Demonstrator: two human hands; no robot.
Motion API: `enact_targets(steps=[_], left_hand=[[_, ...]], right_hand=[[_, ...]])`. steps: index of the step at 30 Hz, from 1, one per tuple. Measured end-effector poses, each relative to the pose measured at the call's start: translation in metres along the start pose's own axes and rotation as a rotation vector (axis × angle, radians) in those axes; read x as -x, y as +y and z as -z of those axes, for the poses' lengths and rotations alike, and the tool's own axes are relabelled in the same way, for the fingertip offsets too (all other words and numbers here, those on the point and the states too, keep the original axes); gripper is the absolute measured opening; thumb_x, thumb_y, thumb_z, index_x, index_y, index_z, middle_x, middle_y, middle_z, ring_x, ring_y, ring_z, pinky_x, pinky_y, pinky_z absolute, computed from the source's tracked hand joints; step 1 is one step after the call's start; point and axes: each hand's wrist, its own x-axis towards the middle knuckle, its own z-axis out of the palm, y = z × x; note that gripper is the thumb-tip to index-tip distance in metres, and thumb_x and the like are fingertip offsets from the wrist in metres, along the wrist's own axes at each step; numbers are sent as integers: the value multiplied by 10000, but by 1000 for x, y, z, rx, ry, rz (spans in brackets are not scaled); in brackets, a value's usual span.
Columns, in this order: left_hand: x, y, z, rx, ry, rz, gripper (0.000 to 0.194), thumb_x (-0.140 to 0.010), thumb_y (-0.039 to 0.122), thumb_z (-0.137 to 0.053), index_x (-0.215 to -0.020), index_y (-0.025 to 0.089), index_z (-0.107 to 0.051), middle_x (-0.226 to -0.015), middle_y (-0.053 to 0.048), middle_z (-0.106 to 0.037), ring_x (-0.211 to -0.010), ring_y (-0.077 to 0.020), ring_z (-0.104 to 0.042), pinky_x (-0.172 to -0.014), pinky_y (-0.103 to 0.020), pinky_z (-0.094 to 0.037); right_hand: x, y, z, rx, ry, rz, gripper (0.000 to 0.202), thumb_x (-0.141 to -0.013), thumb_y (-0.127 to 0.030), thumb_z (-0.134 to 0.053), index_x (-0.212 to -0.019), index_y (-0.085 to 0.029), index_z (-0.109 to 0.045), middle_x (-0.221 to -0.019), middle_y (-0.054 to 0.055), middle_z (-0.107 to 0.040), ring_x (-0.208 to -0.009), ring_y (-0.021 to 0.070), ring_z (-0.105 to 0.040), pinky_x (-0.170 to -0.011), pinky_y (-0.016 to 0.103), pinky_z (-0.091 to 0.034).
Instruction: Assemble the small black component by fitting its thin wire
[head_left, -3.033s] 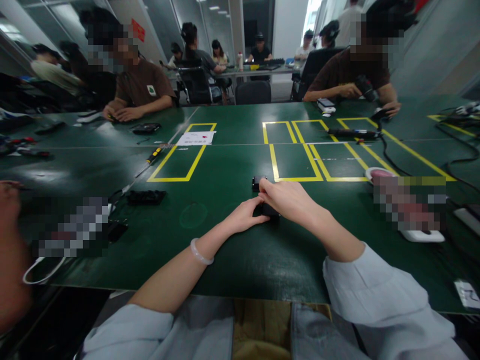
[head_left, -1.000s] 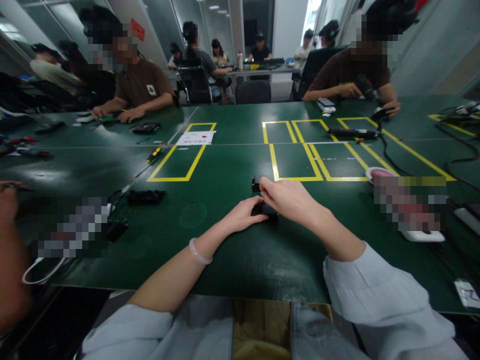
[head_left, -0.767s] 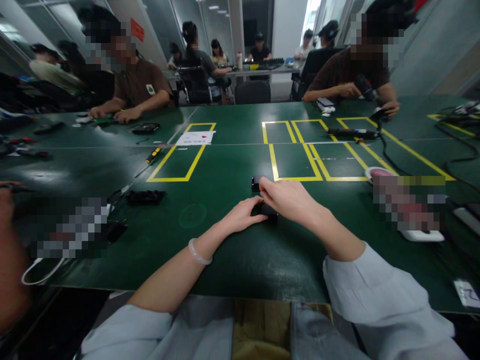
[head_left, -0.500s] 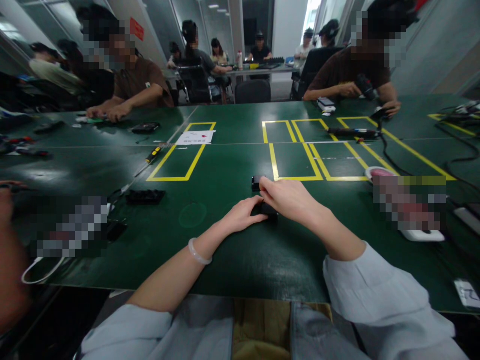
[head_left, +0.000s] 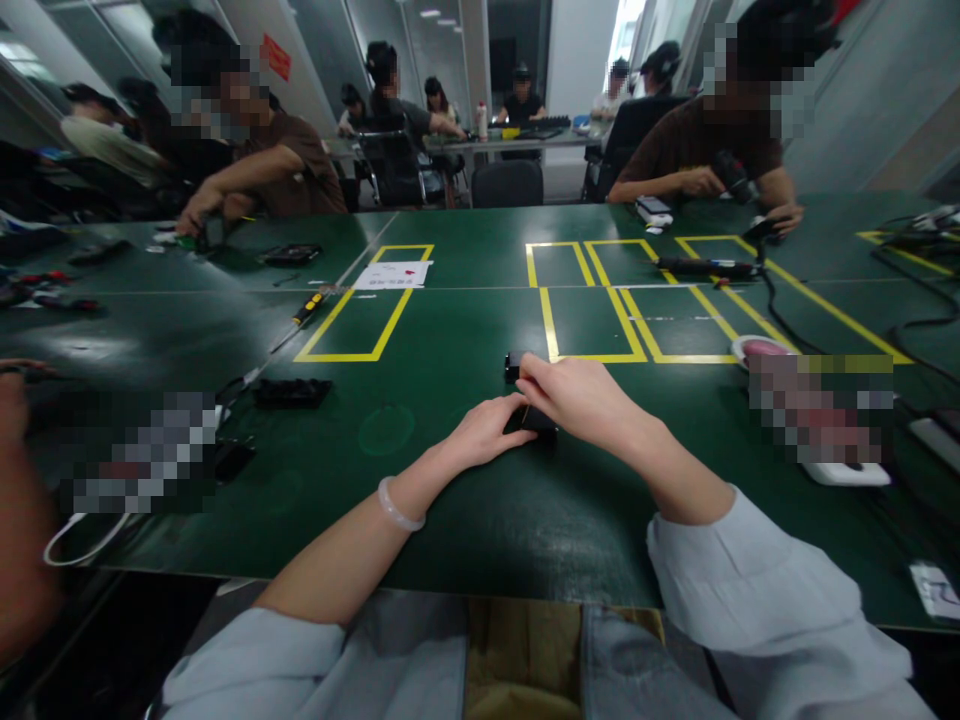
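Observation:
A small black block-like part [head_left: 543, 425] rests on the green table in front of me. My left hand [head_left: 484, 432], a pale bangle on its wrist, grips the part's left side between thumb and fingers. Over the part, my right hand [head_left: 576, 392] has its fingers pinched together. A thin line, perhaps a slim tool or pin, shows below those fingertips, too small to name. Just beyond my right fingertips is another small black piece [head_left: 513, 367], partly covered by the hand.
Left of my hands lie a black part [head_left: 292, 392] and a yellow-and-black screwdriver [head_left: 307, 309]. Yellow tape outlines [head_left: 592, 356] mark the table [head_left: 450, 520]. A white-edged device [head_left: 847, 472] lies at right, a black handheld tool [head_left: 705, 267] beyond it. Co-workers sit across.
My hands stay almost in place, with the thin line now showing under my right fingertips. Across the table at left, a co-worker's arm has lifted and changed its pose.

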Motion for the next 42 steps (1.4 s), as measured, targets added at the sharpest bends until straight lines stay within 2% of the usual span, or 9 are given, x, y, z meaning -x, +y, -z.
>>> enact_targets(steps=[4,17,25,32,38,42], left_hand=[[0,0,-1,-18,-4,-4,396,-861,423,-586,-1167,176,-536,-1106,-98,-652,-990,-289,-628,-846,-397,-489],[0,4,1,-41,-7,12,384,-861,404,-594,-1161,173,-531,-1116,-101,-648,-994,-293,-628,-841,-399,-499],[-1,3,0,-70,-17,18,382,-863,420,-584,-1134,155,-533,-1097,-123,-646,-981,-307,-625,-839,-422,-500],[0,2,0,-31,-12,-19,334,-885,431,-555,-1080,160,-555,-1113,-108,-640,-1027,-286,-612,-884,-401,-488],[0,0,-2,-83,-26,8,345,-881,442,-560,-1080,161,-560,-1077,-103,-654,-993,-281,-624,-857,-399,-499],[-1,1,-1,-80,-7,-13,359,-886,443,-555,-1096,152,-546,-1110,-114,-645,-1005,-288,-623,-862,-407,-498]], right_hand=[[0,-1,1,22,-36,-6,264,-971,-359,-330,-1019,-199,-534,-816,57,-686,-695,172,-621,-537,269,-224],[0,-1,0,48,-38,0,270,-972,-358,-324,-1009,-194,-536,-803,60,-688,-698,188,-636,-527,272,-223],[-1,-3,-2,120,-60,0,315,-971,-389,-308,-991,-189,-551,-787,86,-690,-716,224,-656,-518,281,-230],[3,-2,0,-21,-40,96,184,-936,-264,-366,-1066,-188,-472,-851,43,-687,-682,171,-626,-514,272,-235],[1,-1,-2,70,-51,60,246,-957,-382,-355,-974,-191,-508,-760,59,-676,-655,196,-630,-500,279,-187],[2,-1,-2,-6,-52,86,183,-954,-294,-355,-1037,-191,-481,-814,44,-683,-674,180,-627,-509,271,-218]])
